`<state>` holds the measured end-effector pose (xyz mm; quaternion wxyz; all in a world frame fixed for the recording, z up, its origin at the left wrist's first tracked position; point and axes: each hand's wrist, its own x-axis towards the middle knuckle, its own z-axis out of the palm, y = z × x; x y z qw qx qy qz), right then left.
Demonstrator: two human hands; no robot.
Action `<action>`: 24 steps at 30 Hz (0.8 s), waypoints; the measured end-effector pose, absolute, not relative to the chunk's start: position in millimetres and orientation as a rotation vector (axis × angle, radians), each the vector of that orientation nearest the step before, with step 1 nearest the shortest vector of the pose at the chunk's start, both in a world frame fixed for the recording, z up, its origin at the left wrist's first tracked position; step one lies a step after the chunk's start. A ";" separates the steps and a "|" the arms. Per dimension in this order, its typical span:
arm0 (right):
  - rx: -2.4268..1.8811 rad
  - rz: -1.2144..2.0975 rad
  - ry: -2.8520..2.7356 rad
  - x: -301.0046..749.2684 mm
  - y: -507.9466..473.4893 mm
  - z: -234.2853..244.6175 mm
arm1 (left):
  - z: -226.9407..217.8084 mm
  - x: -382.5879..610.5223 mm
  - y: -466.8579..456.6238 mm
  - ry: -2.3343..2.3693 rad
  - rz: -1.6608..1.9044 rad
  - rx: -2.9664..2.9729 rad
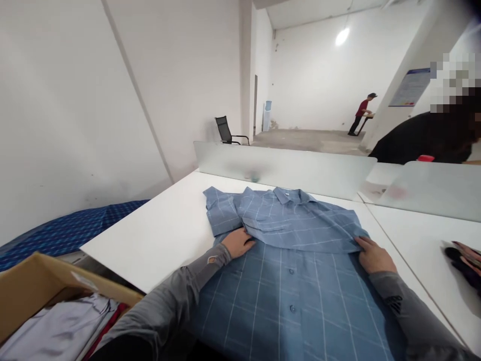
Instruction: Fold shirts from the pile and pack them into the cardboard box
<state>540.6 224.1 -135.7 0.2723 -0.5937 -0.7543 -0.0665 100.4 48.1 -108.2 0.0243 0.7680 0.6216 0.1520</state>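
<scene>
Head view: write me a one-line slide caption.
Left hand and right hand on a blue windowpane-check button-up shirt, its collar at the far side of a white table.

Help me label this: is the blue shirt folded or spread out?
The shirt is mostly spread out: collar at the far end, buttons facing up. A fold crosses it between the left hand and right hand.

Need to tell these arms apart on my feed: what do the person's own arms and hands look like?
The left sleeve is grey with a small opening; the right sleeve is grey with a dark striped logo. The left hand and right hand are bare.
</scene>
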 end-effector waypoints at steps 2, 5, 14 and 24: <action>-1.494 -0.283 -2.048 530.4 215.6 -122.6 | -104.6 85.3 41.3 2.121 0.525 2.260; -1.203 -0.309 -2.230 490.0 190.8 -101.5 | -100.6 58.9 36.0 2.426 0.621 1.993; -1.100 0.066 -2.829 386.7 139.5 -131.0 | -76.9 -10.0 58.3 2.391 1.062 1.520; -0.901 0.814 -2.119 395.0 148.3 -121.8 | 48.2 3.3 79.8 1.390 2.048 1.148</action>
